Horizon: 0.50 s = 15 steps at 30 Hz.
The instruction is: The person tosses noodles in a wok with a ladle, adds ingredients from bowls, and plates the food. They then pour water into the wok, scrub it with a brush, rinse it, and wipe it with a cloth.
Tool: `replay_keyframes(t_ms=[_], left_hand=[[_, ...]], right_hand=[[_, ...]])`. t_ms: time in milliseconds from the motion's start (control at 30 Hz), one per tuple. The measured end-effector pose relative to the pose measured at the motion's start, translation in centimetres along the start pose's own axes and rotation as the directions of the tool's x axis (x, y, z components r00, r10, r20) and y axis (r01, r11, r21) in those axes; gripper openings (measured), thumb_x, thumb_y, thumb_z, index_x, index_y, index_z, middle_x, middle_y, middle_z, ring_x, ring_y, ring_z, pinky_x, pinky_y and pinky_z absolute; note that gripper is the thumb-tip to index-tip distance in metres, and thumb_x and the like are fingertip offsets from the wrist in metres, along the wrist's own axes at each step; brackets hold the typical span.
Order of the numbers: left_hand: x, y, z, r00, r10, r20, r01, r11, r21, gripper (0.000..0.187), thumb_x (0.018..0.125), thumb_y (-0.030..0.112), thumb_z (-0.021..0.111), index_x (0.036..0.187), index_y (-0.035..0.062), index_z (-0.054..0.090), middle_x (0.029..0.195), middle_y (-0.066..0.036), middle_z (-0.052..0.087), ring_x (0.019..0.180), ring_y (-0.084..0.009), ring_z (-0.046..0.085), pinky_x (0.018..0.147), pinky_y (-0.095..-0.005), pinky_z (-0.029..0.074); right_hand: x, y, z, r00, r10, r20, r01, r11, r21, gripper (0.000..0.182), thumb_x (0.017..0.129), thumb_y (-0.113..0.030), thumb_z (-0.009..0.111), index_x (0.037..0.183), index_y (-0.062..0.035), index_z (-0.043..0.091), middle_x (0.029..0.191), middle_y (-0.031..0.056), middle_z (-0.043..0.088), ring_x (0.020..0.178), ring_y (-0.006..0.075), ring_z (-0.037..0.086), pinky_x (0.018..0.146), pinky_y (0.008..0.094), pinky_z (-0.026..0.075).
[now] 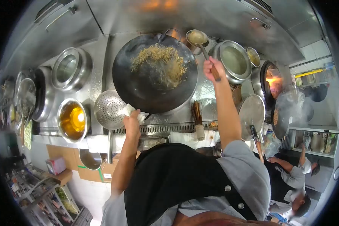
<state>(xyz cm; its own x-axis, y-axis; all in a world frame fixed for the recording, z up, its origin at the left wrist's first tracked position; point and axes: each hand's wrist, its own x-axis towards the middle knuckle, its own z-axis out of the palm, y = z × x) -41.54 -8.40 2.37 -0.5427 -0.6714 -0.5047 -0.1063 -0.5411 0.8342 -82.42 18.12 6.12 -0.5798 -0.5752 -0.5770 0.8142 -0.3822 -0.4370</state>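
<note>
A large dark wok (pixel 139 92) sits on the steel stove in front of me, with yellowish shredded food (pixel 162 62) steaming in it. At its near left edge, my left hand (pixel 132 122) is closed on a white folded cloth (pixel 129 110), which covers the part of the rim or handle beneath. My right hand (pixel 214 69) grips the wooden handle of a ladle (pixel 204 51). The ladle's bowl is over a small metal pot (pixel 192 47) right of the wok. Beside my left hand lies a perforated skimmer (pixel 108 110).
A bowl of amber liquid (pixel 72 119) stands at the left. To the right are a large pot of cloudy liquid (pixel 235 60), a lit burner (pixel 273 81) and a round strainer (pixel 251 113). A bamboo brush (pixel 198 118) rests near the stove's front edge. Other people (pixel 288 180) work at the lower right.
</note>
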Motion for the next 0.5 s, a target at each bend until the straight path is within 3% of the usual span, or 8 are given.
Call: replay_keyframes(t_ms=[100, 200, 233, 333, 367, 467, 500], left_hand=[[-2.3, 2.1, 1.1, 0.999, -0.035, 0.004, 0.035, 0.998, -0.043, 0.019, 0.092, 0.004, 0.069, 0.109, -0.0032, 0.068, 0.102, -0.009, 0.070, 0.087, -0.0187, 0.066, 0.078, -0.0354, 0.051], [-1.8, 0.9, 0.5, 0.997, 0.021, 0.074, -0.017, 0.998, -0.055, 0.016, 0.093, 0.006, 0.070, 0.106, -0.0012, 0.067, 0.100, -0.008, 0.068, 0.088, -0.0182, 0.065, 0.077, -0.0355, 0.051], [-1.6, 1.4, 0.3, 0.993, -0.033, 0.114, 0.037, 0.999, -0.037, 0.012, 0.093, 0.007, 0.071, 0.103, 0.0002, 0.066, 0.097, -0.007, 0.067, 0.085, -0.0182, 0.065, 0.075, -0.0352, 0.051], [-1.2, 0.7, -0.9, 0.973, -0.192, 0.131, 0.186, 0.981, 0.059, 0.010, 0.094, 0.016, 0.072, 0.099, 0.0110, 0.064, 0.086, -0.001, 0.068, 0.067, -0.0154, 0.064, 0.056, -0.0358, 0.049], [-1.3, -0.3, -1.4, 0.979, -0.100, 0.177, 0.088, 0.993, 0.074, 0.013, 0.095, 0.024, 0.073, 0.100, 0.0155, 0.064, 0.083, 0.002, 0.068, 0.062, -0.0133, 0.063, 0.050, -0.0336, 0.045], [-3.3, 2.0, -0.8, 0.967, -0.148, 0.208, 0.148, 0.989, 0.015, 0.012, 0.099, 0.020, 0.069, 0.101, 0.0113, 0.060, 0.078, 0.000, 0.065, 0.058, -0.0124, 0.062, 0.041, -0.0285, 0.042], [-3.2, 2.2, -1.0, 0.954, -0.180, 0.240, 0.182, 0.983, 0.017, 0.016, 0.101, 0.027, 0.069, 0.104, 0.0122, 0.062, 0.079, 0.001, 0.067, 0.059, -0.0110, 0.063, 0.042, -0.0273, 0.043]], right_hand=[[-6.0, 2.8, -0.2, 0.993, -0.096, 0.063, 0.095, 0.995, 0.027, 0.029, 0.110, -0.034, 0.056, 0.096, -0.0091, 0.049, 0.080, 0.0007, 0.055, 0.058, 0.0114, 0.050, 0.053, 0.0282, 0.039], [-12.6, 5.0, 0.6, 0.991, -0.089, 0.099, 0.090, 0.996, -0.011, 0.026, 0.111, -0.034, 0.055, 0.103, -0.0104, 0.049, 0.081, 0.0002, 0.055, 0.056, 0.0116, 0.047, 0.053, 0.0277, 0.037], [-14.5, 6.3, 0.8, 0.995, -0.051, 0.091, 0.048, 0.998, 0.034, 0.021, 0.111, -0.033, 0.055, 0.110, -0.0144, 0.047, 0.083, 0.0002, 0.055, 0.056, 0.0107, 0.046, 0.052, 0.0273, 0.037], [-20.9, 11.7, 2.7, 0.994, -0.106, 0.024, 0.108, 0.989, -0.099, 0.016, 0.110, -0.031, 0.056, 0.116, -0.0182, 0.048, 0.082, 0.0004, 0.054, 0.056, 0.0100, 0.046, 0.051, 0.0283, 0.036], [-21.8, 13.9, 1.9, 0.991, -0.134, -0.007, 0.133, 0.988, -0.078, 0.021, 0.109, -0.029, 0.059, 0.125, -0.0199, 0.049, 0.081, 0.0011, 0.054, 0.055, 0.0093, 0.045, 0.049, 0.0275, 0.035], [-25.7, 18.1, 2.9, 0.995, -0.088, -0.038, 0.080, 0.981, -0.175, 0.027, 0.108, -0.027, 0.062, 0.129, -0.0182, 0.049, 0.081, 0.0011, 0.053, 0.055, 0.0099, 0.046, 0.048, 0.0266, 0.033], [-25.8, 18.7, 1.2, 0.990, -0.117, -0.075, 0.094, 0.962, -0.256, 0.038, 0.106, -0.025, 0.065, 0.140, -0.0143, 0.051, 0.081, 0.0016, 0.056, 0.056, 0.0111, 0.047, 0.048, 0.0259, 0.034]])
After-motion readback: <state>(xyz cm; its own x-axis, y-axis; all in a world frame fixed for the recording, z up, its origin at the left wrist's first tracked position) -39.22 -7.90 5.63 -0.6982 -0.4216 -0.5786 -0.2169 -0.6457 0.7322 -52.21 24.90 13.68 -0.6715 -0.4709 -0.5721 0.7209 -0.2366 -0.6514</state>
